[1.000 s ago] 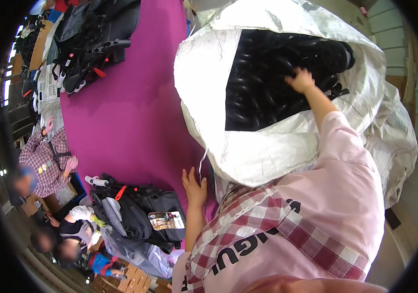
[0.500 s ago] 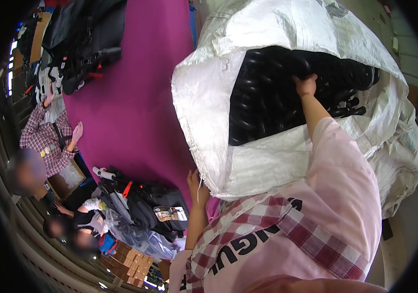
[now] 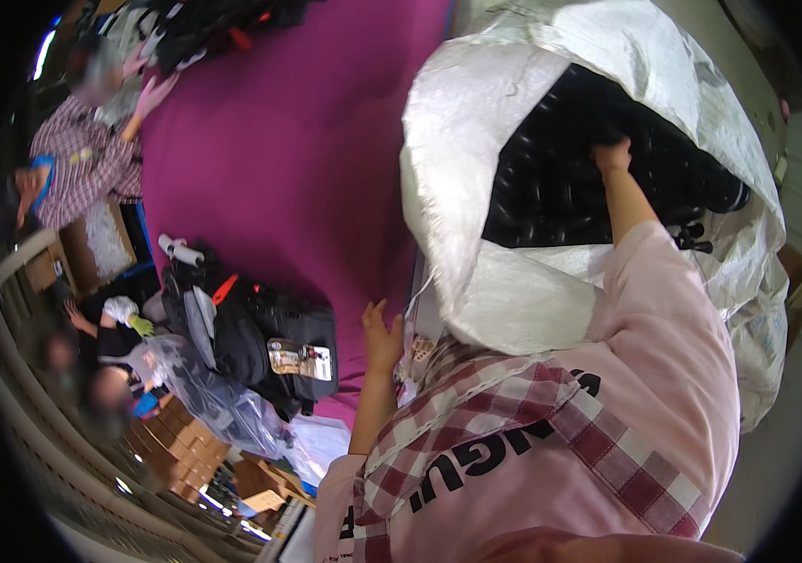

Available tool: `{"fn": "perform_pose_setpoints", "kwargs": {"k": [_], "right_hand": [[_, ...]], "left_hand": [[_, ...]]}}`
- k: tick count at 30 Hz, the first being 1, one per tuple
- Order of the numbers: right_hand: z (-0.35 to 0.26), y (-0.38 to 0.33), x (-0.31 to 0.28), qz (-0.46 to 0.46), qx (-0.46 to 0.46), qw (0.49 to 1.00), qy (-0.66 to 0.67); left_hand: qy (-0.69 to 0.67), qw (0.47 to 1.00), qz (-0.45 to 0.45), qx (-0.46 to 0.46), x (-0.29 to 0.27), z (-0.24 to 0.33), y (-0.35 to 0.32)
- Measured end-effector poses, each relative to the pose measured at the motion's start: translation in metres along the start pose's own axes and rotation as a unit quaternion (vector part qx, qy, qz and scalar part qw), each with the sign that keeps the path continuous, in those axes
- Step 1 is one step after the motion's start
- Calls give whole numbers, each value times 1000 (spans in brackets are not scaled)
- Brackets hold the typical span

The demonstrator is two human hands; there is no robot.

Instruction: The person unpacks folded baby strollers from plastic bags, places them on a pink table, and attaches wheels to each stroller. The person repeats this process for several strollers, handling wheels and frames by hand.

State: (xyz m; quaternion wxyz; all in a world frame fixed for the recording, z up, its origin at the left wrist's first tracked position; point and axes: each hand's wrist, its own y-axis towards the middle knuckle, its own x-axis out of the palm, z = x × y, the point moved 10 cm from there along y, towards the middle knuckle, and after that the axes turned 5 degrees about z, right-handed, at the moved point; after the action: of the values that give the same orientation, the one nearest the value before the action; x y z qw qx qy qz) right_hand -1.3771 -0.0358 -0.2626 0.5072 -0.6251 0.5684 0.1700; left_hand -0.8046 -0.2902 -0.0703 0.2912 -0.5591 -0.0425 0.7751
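A large white woven sack point(image 3: 495, 103) gapes at the right, filled with glossy black curved parts point(image 3: 551, 188). Deep in its mouth, my right hand point(image 3: 613, 158) is bent around one of the black parts; its fingertips are lost against the dark pile. My left hand point(image 3: 382, 336) is at the near edge of the magenta-covered table point(image 3: 279, 178), fingers apart and holding nothing. Left of that hand lies a black and grey padded item point(image 3: 260, 328) with a printed card on it.
Clear plastic wrapping point(image 3: 223, 394) hangs beside the padded item. More black gear point(image 3: 213, 33) lies at the table's far end. A person in a checked shirt point(image 3: 91, 150) stands across the table, and others are at lower left. Stacked cardboard boxes point(image 3: 176, 441) stand behind them.
The view has swung, so the sack and table appear farther right. My left hand has come away from the sack's edge and its fingers have spread. My right hand stays inside the sack.
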Motion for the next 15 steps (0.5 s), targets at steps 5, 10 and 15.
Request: {"fn": "perform_pose_setpoints", "kwargs": {"k": [5,10,15], "right_hand": [[-6,-97,-9,-175,21,948,266],[-139,-164,-96,-201,-88,879,423],[-276,-423,-183,-252,-386,702,542]], "left_hand": [[-61,998,32,-7,-24,0,-30],[-155,982,98,54,-43,-15,-28],[-299,935,167,95,-115,-39,-90]]}}
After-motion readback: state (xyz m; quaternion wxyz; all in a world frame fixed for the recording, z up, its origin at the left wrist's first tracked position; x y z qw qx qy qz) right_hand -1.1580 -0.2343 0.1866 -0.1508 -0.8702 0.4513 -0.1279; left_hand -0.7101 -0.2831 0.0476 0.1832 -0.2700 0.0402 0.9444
